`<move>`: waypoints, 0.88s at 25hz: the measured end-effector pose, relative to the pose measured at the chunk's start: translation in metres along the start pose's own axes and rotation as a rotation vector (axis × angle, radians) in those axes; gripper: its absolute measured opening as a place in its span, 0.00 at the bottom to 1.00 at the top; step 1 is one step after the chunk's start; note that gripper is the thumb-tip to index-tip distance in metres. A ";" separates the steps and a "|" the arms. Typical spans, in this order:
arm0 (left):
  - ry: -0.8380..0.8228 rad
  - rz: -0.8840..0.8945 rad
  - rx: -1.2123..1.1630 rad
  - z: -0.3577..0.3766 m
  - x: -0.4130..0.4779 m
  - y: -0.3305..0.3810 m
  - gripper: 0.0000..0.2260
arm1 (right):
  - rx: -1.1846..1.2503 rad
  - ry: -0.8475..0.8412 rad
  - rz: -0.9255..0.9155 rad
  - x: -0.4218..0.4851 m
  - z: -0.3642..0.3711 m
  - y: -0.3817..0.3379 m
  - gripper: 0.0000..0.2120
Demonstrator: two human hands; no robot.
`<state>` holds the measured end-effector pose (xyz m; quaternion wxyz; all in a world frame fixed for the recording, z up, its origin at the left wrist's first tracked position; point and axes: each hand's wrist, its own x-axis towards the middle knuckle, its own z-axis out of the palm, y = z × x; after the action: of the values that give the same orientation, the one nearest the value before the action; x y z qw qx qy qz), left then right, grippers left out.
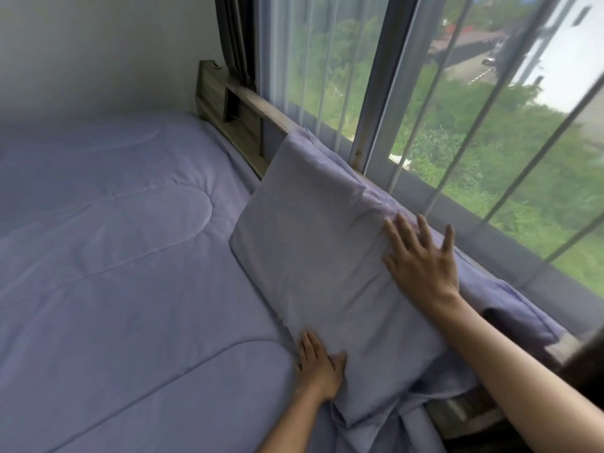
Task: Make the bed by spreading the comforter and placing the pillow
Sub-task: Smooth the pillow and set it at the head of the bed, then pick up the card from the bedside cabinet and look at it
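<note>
The left hand [318, 367] is laid flat, fingers straight and close together, at the lower edge of the pillow [310, 250]; the right hand [421, 261] is pressed on its upper edge, fingers spread. The smooth lilac pillow is propped against the headboard [209, 93], on the spread comforter [114, 256].

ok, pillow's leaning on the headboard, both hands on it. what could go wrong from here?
1. The pillow leans tilted on the headboard; if the right hand lifts, it may slump onto the comforter.
2. The left hand presses by the pillow's lower edge; sliding it could wrinkle the comforter.
3. The loose pillowcase end is bunched below; may stay untidy.
</note>
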<state>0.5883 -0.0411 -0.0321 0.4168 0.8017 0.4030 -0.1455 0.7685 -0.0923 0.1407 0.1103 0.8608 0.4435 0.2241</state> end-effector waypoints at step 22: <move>0.021 0.912 -0.052 0.023 -0.299 -0.017 0.11 | 0.878 0.018 0.995 -0.403 -0.193 -0.112 0.26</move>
<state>0.3880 -0.2111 0.1145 0.4542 0.8879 0.0164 0.0711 0.3913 -0.3568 0.1496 -0.3709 0.9261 0.0442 0.0539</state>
